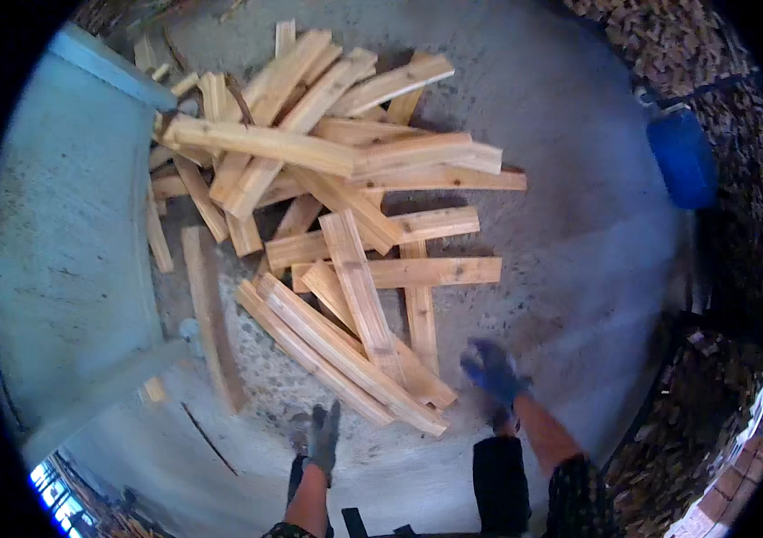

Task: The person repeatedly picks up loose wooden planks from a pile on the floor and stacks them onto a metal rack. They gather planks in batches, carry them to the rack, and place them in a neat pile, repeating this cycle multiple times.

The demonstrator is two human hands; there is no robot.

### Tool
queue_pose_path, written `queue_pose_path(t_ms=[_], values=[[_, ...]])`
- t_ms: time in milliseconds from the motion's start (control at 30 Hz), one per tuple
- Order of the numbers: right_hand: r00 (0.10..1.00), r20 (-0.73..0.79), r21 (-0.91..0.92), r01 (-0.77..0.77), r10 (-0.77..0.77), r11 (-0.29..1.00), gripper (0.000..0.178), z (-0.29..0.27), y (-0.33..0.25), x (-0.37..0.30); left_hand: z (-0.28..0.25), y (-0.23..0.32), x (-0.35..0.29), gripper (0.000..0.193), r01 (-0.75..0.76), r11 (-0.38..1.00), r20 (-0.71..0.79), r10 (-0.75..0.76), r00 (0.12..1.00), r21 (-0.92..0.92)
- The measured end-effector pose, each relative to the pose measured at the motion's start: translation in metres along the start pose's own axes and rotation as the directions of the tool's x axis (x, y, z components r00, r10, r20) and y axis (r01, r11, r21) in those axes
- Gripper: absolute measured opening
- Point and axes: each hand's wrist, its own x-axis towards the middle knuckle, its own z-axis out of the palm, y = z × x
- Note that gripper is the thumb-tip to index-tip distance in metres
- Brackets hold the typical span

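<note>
My left hand [322,438], in a grey work glove, is low in the middle with its fingers stretched apart and nothing in them. Just beyond and to its right lie two long wooden boards [350,363] side by side, slanting across the near edge of a loose pile. My right hand [494,375], in a blue-grey glove, hovers right of the board ends, its fingers loosely curved and apart. A short board [362,296] lies across several others between the hands and the pile. Neither hand visibly touches a board.
A large heap of boards [310,108] spreads over the concrete floor [570,224] ahead. One lone board [208,314] lies to the left, beside a pale blue-green metal panel [86,206]. At right stand a blue container [683,160] and stacked wood pieces [695,412]. A thin stick [208,438] is near left.
</note>
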Motion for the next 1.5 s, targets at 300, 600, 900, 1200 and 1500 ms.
queue_pose_path(t_ms=[300,600,900,1200,1500], values=[[0.802,-0.057,-0.638,0.430,-0.595,0.639,0.050,-0.053,-0.068,0.292,0.082,0.012,0.088,0.078,-0.153,0.385,-0.303,-0.366,0.880,-0.910],[0.948,-0.030,0.135,0.318,-0.317,0.938,0.057,0.046,0.019,0.081,0.085,0.016,0.082,0.053,-0.044,0.111,-0.072,-0.261,0.962,-0.993],[0.821,0.548,0.630,-0.531,0.161,0.566,0.051,0.067,0.024,0.038,0.086,0.014,0.076,0.057,0.208,0.362,0.119,-0.252,0.960,-0.909],[0.800,0.599,0.552,-0.398,-0.016,0.733,0.045,0.099,0.034,0.055,0.087,-0.016,0.077,0.062,0.189,0.206,0.194,0.008,0.981,-0.960],[0.922,0.387,0.681,-0.309,0.032,0.664,0.041,0.123,0.040,0.029,0.096,0.003,0.080,0.064,0.152,0.103,0.163,0.109,0.981,-0.983]])
